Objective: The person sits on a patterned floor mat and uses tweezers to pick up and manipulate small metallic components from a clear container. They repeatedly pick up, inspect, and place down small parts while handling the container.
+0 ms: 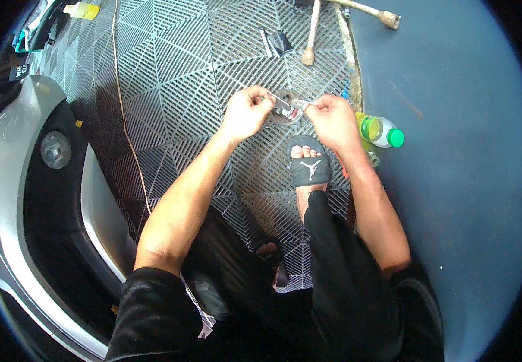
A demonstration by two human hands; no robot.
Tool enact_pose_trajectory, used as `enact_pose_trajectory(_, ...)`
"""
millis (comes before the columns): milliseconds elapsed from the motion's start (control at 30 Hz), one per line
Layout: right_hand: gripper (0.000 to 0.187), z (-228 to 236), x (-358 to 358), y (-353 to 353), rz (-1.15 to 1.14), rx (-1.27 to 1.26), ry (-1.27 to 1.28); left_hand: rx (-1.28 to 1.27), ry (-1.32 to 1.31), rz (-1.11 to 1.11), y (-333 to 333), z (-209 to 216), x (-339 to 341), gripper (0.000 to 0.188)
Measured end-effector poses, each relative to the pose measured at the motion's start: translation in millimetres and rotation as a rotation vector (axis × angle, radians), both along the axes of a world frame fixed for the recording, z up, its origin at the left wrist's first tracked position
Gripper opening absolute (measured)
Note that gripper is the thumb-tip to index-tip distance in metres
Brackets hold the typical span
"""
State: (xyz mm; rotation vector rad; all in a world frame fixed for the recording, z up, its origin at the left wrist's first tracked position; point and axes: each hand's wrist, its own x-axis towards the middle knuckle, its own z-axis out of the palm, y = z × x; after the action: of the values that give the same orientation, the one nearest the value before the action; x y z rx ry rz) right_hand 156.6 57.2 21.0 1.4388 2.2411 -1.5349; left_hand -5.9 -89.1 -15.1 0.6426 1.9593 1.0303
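Level with each other above the grated floor, my two hands nearly meet. My left hand (249, 113) is closed in a pinch on a thin pale strip (281, 101) that points toward the right. The fingers of my right hand (333, 123) pinch a small whitish, see-through piece (301, 104), too small to name. Just beneath and between the hands sits a round clear container (285, 116) with small white and reddish bits in it. My fingers partly hide it.
A bottle with a green cap (384, 131) lies right of my right hand. Ahead are a black packet (278, 43) and a metal lug wrench (311, 48). At left stands a silver and black car bumper (62, 151), with a cord (120, 102) beside it. My sandalled foot (308, 160) is close below.
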Motion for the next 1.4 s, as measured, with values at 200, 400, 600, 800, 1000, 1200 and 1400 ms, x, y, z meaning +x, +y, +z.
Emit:
enact_pose_trajectory(200, 0.029, -6, -9, -14, 0.186, 0.095, -0.153, 0.057, -0.244, 0.176, -17, -8, -5, 0.014)
enact_pose_trajectory(400, 0.028, -10, -8, -10, 0.163, 0.124, -0.091, 0.084, -0.215, 0.180, -21, -8, -10, 0.015)
enact_pose_trajectory(600, 0.027, 3, -10, -12, 0.069, -0.046, 0.239, 0.162, -0.411, 0.085, -12, 19, -13, 0.016)
enact_pose_trajectory(800, 0.024, 1, -15, -6, 0.113, -0.312, 0.395, 0.157, -0.496, 0.091, 0, 35, -8, 0.016)
enact_pose_trajectory(1000, 0.023, 4, -10, -2, 0.065, -0.381, 0.219, 0.139, -0.602, 0.124, -2, 29, -4, 0.014)
enact_pose_trajectory(1200, 0.023, -18, -11, 1, 0.013, -0.307, 0.285, 0.171, -0.634, 0.227, -5, 16, -7, 0.016)
enact_pose_trajectory(1400, 0.028, -18, -7, -4, 0.136, -0.039, 0.110, 0.190, -0.681, 0.233, -10, 13, -11, 0.016)
